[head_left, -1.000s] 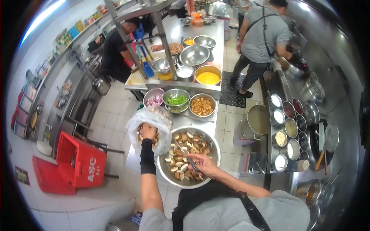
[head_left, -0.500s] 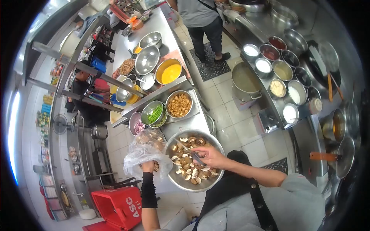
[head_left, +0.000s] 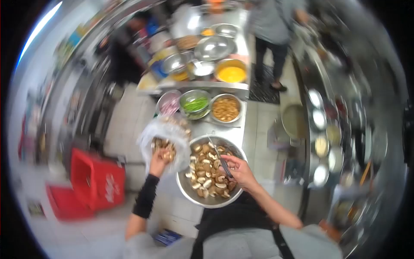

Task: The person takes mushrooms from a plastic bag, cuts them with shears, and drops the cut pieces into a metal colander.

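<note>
My right hand (head_left: 238, 169) grips the black handle of a knife (head_left: 225, 166), its thin blade pointing up and left over a large metal bowl (head_left: 180, 185). Cut brown mushrooms (head_left: 207, 172) with pale insides fill much of the bowl. To the left, a clear plastic bag (head_left: 148, 129) lies with its mouth towards me and holds more mushrooms (head_left: 161, 144). My left hand (head_left: 159, 160) reaches into that mouth, fingers curled at the mushrooms and apparently closed on one. Its fingertips are partly hidden.
Behind the bowl stand bowls of chopped red onion (head_left: 169, 105), green vegetable pieces (head_left: 195, 103) and brown chunks (head_left: 225, 109). Further back is a pot of yellow liquid (head_left: 231, 74). A red bin (head_left: 97, 179) stands on the left floor. A person (head_left: 274, 39) stands beyond the counter.
The view has turned, so surroundings have shifted and blurred. My left hand now shows inside the bag's mouth among the mushrooms, which are more exposed. The knife stays in my right hand over the bowl.
</note>
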`<state>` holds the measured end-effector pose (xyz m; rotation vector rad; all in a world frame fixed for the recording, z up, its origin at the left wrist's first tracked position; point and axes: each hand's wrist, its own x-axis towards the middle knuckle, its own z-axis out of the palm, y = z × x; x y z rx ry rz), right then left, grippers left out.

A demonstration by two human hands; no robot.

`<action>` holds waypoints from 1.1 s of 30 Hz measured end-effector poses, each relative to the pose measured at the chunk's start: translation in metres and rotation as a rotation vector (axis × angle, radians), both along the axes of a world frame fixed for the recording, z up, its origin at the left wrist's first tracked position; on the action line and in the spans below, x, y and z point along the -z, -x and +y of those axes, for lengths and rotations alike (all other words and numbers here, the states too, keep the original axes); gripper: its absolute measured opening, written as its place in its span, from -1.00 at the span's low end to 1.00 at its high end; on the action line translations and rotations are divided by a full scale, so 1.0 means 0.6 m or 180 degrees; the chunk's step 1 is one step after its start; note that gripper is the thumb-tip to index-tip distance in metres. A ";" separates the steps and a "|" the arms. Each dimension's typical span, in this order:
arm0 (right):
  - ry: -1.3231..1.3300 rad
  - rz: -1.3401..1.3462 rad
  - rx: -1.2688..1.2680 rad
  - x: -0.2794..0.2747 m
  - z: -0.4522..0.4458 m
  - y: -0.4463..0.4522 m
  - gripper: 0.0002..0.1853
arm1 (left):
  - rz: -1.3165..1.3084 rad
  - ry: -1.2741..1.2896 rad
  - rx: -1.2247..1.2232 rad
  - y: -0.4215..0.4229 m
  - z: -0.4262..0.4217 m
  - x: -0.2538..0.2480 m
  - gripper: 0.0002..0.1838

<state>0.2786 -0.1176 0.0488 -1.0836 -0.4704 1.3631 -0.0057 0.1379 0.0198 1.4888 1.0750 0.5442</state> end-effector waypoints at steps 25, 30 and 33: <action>-0.0418 -0.3935 -0.1072 -0.063 0.149 0.120 -0.50 | -0.2444 0.0627 -0.1486 -0.020 -0.099 0.021 -0.55; -0.0327 -0.3822 -0.1252 -0.058 0.166 0.117 -0.49 | -0.2402 0.0633 -0.1552 -0.016 -0.106 0.007 -0.54; -0.0320 -0.3675 -0.1335 -0.047 0.184 0.122 -0.49 | -0.2278 0.0516 -0.1608 -0.014 -0.099 0.030 -0.58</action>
